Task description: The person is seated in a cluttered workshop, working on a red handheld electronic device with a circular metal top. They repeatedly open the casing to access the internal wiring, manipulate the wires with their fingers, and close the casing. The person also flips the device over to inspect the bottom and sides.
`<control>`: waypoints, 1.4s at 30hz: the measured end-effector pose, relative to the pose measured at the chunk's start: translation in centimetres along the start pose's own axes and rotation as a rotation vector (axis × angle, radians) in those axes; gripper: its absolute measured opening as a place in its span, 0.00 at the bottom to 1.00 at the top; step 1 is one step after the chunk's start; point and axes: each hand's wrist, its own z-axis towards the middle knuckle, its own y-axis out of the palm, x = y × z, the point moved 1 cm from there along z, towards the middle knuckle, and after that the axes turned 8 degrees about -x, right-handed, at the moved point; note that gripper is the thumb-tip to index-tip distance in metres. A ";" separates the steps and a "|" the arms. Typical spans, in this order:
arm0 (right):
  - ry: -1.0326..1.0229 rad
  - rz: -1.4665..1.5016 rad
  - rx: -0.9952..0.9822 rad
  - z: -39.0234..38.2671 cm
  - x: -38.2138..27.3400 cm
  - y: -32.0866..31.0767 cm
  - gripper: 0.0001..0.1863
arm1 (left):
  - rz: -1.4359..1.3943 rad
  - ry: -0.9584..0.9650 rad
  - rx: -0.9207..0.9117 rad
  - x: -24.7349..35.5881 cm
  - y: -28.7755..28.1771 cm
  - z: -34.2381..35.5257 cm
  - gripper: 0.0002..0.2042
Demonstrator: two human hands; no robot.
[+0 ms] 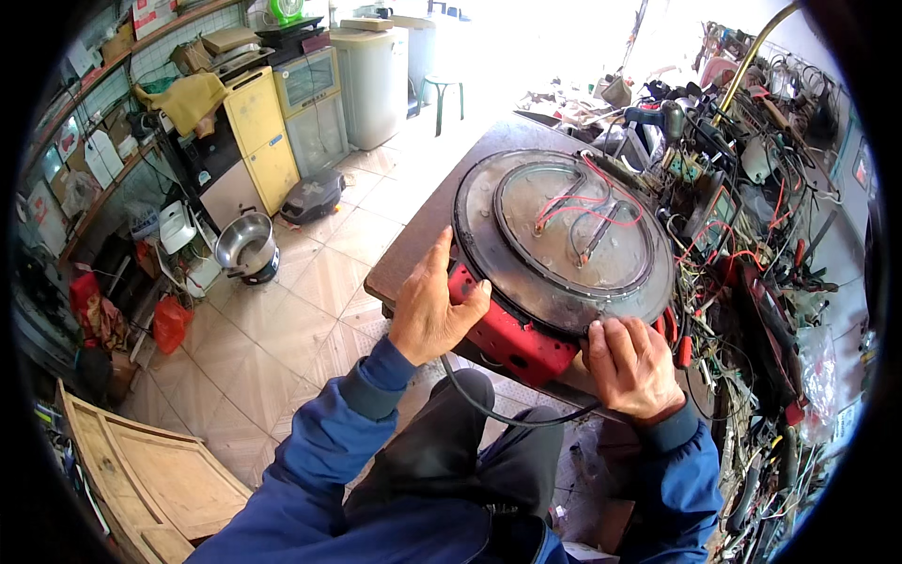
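Note:
A round grey metal heating plate (pixel 474 211) lies on a red appliance housing (pixel 526 350) at the near end of a brown table. A raised ring and two terminals show on its upper face, with thin red and dark wires (pixel 601 193) joined to them. My left hand (pixel 434 305) is at the plate's left rim beside the housing, index finger stretched out and thumb apart; its other fingers are mostly hidden. At the front right rim, my right hand (pixel 634 367) has its fingers curled over the plate's edge. A black cord (pixel 489 409) loops below the housing.
The brown tabletop (pixel 503 141) extends behind the plate. Tangled cables, tools and parts (pixel 742 188) crowd the right side. On the tiled floor at left stand a steel pot (pixel 246 242) and a dark grey appliance (pixel 313 195). A wooden panel (pixel 160 470) is at lower left.

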 end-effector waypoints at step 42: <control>0.154 -0.024 -0.001 -4.3 0.7 -0.6 0.22 | 0.362 0.562 -0.397 6.9 -1.7 5.7 0.35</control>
